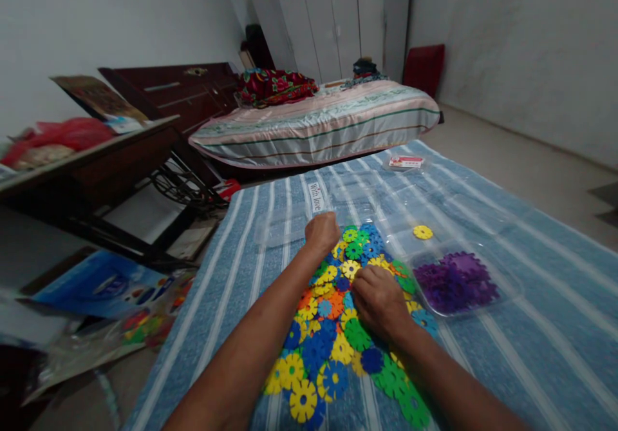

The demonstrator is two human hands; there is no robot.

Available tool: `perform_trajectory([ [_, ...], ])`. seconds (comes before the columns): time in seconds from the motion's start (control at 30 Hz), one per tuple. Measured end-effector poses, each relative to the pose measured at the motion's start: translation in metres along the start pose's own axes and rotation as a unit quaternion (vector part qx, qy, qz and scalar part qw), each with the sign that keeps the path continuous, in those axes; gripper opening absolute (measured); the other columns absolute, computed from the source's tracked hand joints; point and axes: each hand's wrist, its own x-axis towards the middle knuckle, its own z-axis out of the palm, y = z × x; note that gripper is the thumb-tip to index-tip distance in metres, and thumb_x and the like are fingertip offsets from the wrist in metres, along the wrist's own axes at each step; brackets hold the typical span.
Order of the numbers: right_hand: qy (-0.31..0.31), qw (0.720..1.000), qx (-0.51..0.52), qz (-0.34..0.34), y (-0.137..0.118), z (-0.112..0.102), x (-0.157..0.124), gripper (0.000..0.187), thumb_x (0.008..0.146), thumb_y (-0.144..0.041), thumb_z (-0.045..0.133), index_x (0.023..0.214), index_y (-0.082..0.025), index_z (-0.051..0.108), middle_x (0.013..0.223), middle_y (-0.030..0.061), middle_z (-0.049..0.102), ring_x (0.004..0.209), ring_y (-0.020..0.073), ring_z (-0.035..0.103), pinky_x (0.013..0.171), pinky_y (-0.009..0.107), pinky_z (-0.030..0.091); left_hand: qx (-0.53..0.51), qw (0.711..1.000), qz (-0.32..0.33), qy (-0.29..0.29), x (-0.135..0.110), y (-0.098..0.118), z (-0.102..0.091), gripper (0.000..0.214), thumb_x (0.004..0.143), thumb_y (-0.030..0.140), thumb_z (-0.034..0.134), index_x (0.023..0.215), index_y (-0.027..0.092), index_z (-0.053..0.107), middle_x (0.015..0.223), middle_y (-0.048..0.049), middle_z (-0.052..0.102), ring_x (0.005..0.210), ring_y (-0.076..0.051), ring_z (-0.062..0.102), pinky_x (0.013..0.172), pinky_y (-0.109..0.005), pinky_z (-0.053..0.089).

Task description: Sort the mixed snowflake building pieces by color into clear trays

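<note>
Spreading from mid-frame to the bottom edge, the pile of notched discs (333, 305) looks light, stiff and slick, probably best pinched by the rims. Lying mostly flat, each round piece lacks a long axis; the pile's runs up the frame. The right hand (379, 297) touches it, the left hand (322, 231) at its upper left; fingers curled, whether pinching I cannot tell.

In the centre, the right hand (380, 299) hides some discs (342, 348); at the bottom, both forearms (263, 328) are cut off
</note>
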Motion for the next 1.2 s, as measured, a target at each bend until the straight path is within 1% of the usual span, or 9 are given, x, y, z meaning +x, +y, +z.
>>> perform_trajectory([
  [0.07, 0.000, 1.000, 0.001, 0.000, 0.001, 0.001, 0.000, 0.019, 0.089, -0.014, 0.049, 0.073, -0.019, 0.058, 0.078, 0.0054, 0.058, 0.081, 0.0198, 0.046, 0.073, 0.033, 0.034, 0.020, 0.999, -0.021, -0.027, 0.003, -0.011, 0.008, 0.031, 0.087, 0.017, 0.044, 0.102, 0.012, 0.070, 0.105, -0.0182, 0.071, 0.101, -0.029, 0.067, 0.081, -0.034, 0.053],
  [0.2, 0.001, 1.000, -0.002, -0.004, 0.001, 0.002, 0.000, 0.019, 0.089, -0.014, 0.050, 0.073, -0.019, 0.057, 0.078, 0.0050, 0.058, 0.080, 0.0196, 0.045, 0.072, 0.033, 0.033, 0.024, 0.998, 0.014, -0.061, 0.002, -0.022, 0.021, 0.028, 0.084, 0.018, 0.048, 0.101, 0.013, 0.070, 0.108, -0.0171, 0.071, 0.104, -0.029, 0.066, 0.082, -0.034, 0.053],
  [0.4, -0.009, 1.000, -0.003, 0.004, -0.001, -0.001, 0.000, 0.018, 0.088, -0.013, 0.052, 0.072, -0.019, 0.057, 0.077, 0.0044, 0.057, 0.080, 0.0194, 0.045, 0.072, 0.033, 0.033, 0.042, 0.996, 0.035, -0.070, -0.016, -0.044, 0.025, 0.026, 0.087, 0.024, 0.048, 0.102, 0.016, 0.068, 0.113, -0.0152, 0.068, 0.108, -0.028, 0.064, 0.088, -0.035, 0.050],
  [0.57, -0.012, 1.000, -0.005, 0.007, -0.001, -0.001, 0.000, 0.018, 0.089, -0.015, 0.051, 0.073, -0.020, 0.057, 0.077, 0.0045, 0.057, 0.081, 0.0196, 0.045, 0.073, 0.034, 0.033, 0.046, 0.995, 0.033, -0.086, -0.025, -0.063, 0.024, 0.042, 0.087, 0.021, 0.046, 0.127, 0.023, 0.057, 0.122, -0.0116, 0.066, 0.111, -0.027, 0.063, 0.091, -0.036, 0.049],
  [0.67, -0.014, 1.000, -0.007, 0.007, 0.000, 0.000, 0.000, 0.018, 0.089, -0.015, 0.052, 0.072, -0.020, 0.057, 0.077, 0.0045, 0.057, 0.081, 0.0195, 0.045, 0.072, 0.033, 0.033, 0.047, 0.995, 0.030, -0.082, -0.025, -0.064, 0.025, 0.047, 0.085, 0.018, 0.047, 0.131, 0.024, 0.054, 0.123, -0.0108, 0.064, 0.114, -0.026, 0.060, 0.093, -0.036, 0.048],
  [0.77, -0.014, 1.000, -0.010, 0.003, 0.000, 0.001, 0.000, 0.018, 0.088, -0.015, 0.052, 0.072, -0.020, 0.056, 0.076, 0.0042, 0.056, 0.079, 0.0192, 0.045, 0.071, 0.033, 0.033, 0.027, 0.994, 0.081, -0.063, -0.022, -0.061, 0.029, 0.042, 0.085, 0.017, 0.049, 0.126, 0.023, 0.057, 0.126, -0.0099, 0.062, 0.119, -0.025, 0.056, 0.098, -0.034, 0.045],
  [0.87, -0.020, 1.000, -0.009, 0.003, 0.001, 0.001, -0.001, 0.018, 0.088, -0.015, 0.052, 0.071, -0.020, 0.055, 0.075, 0.0039, 0.055, 0.079, 0.0191, 0.045, 0.072, 0.033, 0.033, 0.008, 0.991, 0.112, -0.069, -0.016, -0.061, 0.033, 0.040, 0.085, 0.017, 0.050, 0.124, 0.023, 0.058, 0.129, -0.0094, 0.060, 0.121, -0.023, 0.055, 0.101, -0.033, 0.043],
  [1.0, -0.026, 1.000, -0.012, 0.007, 0.001, 0.002, -0.001, 0.018, 0.088, -0.014, 0.052, 0.072, -0.020, 0.056, 0.077, 0.0042, 0.056, 0.080, 0.0194, 0.045, 0.073, 0.033, 0.034, 0.037, 0.992, 0.102, -0.071, -0.013, -0.065, 0.034, 0.039, 0.085, 0.016, 0.048, 0.122, 0.021, 0.060, 0.122, -0.0107, 0.062, 0.115, -0.024, 0.058, 0.096, -0.033, 0.046],
  [1.2, -0.027, 1.000, -0.012, 0.005, 0.002, 0.002, -0.002, 0.017, 0.088, -0.015, 0.053, 0.072, -0.020, 0.057, 0.078, 0.0046, 0.057, 0.082, 0.0198, 0.045, 0.073, 0.033, 0.034, 0.075, 0.990, 0.067, -0.098, -0.021, -0.062, 0.024, 0.028, 0.082, 0.017, 0.047, 0.102, 0.018, 0.067, 0.111, -0.0119, 0.067, 0.103, -0.024, 0.064, 0.084, -0.031, 0.051],
])
